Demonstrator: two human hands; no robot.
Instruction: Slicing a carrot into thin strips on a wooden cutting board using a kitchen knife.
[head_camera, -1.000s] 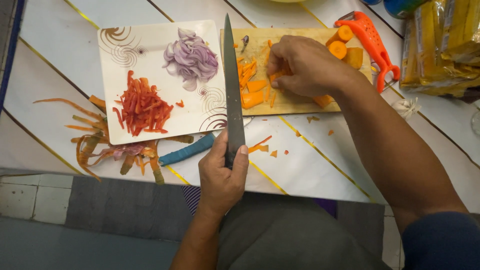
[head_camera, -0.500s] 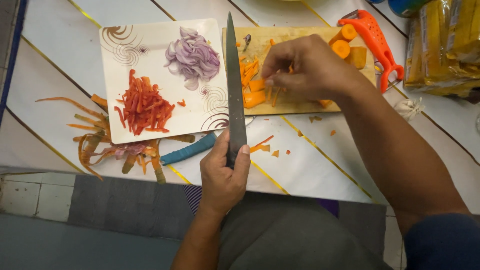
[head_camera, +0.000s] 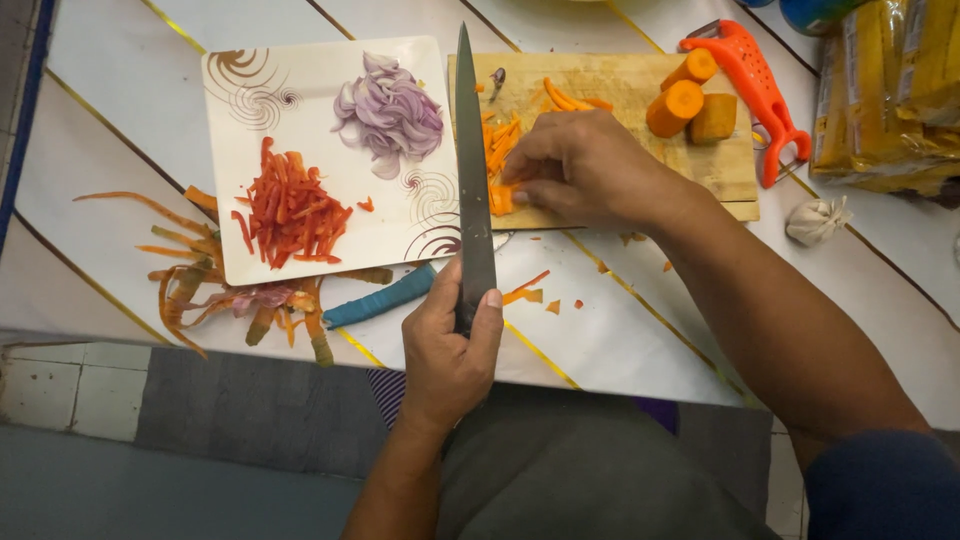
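My left hand (head_camera: 452, 345) grips the handle of a long knife (head_camera: 470, 150), its blade pointing away from me between the plate and the cutting board. My right hand (head_camera: 585, 170) rests on the wooden cutting board (head_camera: 735, 175), fingers curled over orange carrot strips (head_camera: 500, 150). Three thick carrot chunks (head_camera: 685, 100) stand at the board's far right. The white square plate (head_camera: 240, 150) to the left holds a pile of red pepper strips (head_camera: 290, 210) and sliced purple onion (head_camera: 390, 112).
An orange peeler (head_camera: 760, 85) lies by the board's right edge. Yellow packets (head_camera: 890, 90) sit at far right, a small garlic bulb (head_camera: 815, 220) below them. Vegetable peelings (head_camera: 200, 295) and a blue-handled tool (head_camera: 380, 297) lie near the table's front edge.
My right hand has drawn back toward the board's near left corner, gathering carrot strips. The knife and left hand have barely moved.
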